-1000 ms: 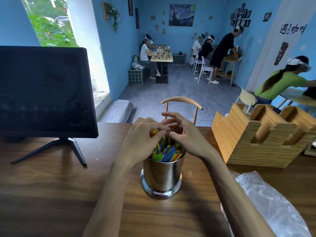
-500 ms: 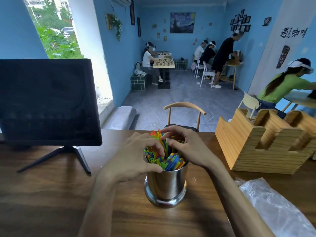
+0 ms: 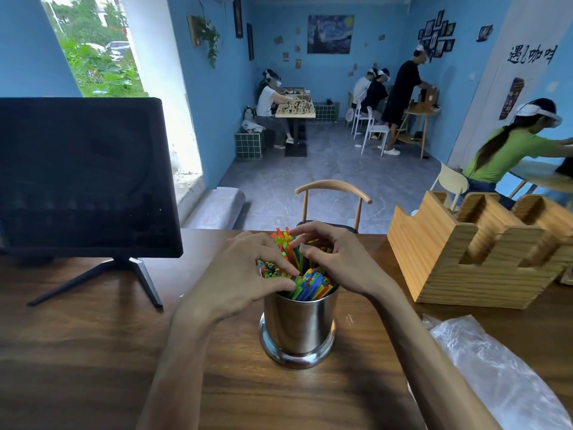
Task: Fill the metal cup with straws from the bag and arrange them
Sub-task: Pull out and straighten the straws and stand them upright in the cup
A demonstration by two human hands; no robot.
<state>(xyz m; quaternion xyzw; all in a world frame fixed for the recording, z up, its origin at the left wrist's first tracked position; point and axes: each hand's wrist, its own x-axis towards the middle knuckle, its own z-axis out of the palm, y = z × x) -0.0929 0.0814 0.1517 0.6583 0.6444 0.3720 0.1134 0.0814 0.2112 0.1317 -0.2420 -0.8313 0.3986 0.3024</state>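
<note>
A shiny metal cup (image 3: 299, 328) stands upright on the wooden table (image 3: 93, 352), packed with colourful straws (image 3: 310, 282); a few of them stick up higher at the back. My left hand (image 3: 245, 282) lies over the cup's left rim, its fingers stretched across the straw tops. From the right, my right hand (image 3: 336, 259) reaches in with curved fingers that touch the taller straws. The clear plastic bag (image 3: 496, 373) lies flat on the table at the lower right.
A dark monitor (image 3: 83, 178) on a tripod stand fills the left of the table. At the right stands a wooden slotted holder (image 3: 459, 259). A wooden chair (image 3: 333, 197) is behind the table. Several people work at tables further back in the room.
Both hands have spread a little over the cup, so more straw tops show between them. The camera has tilted up, so the cup sits lower in view.
</note>
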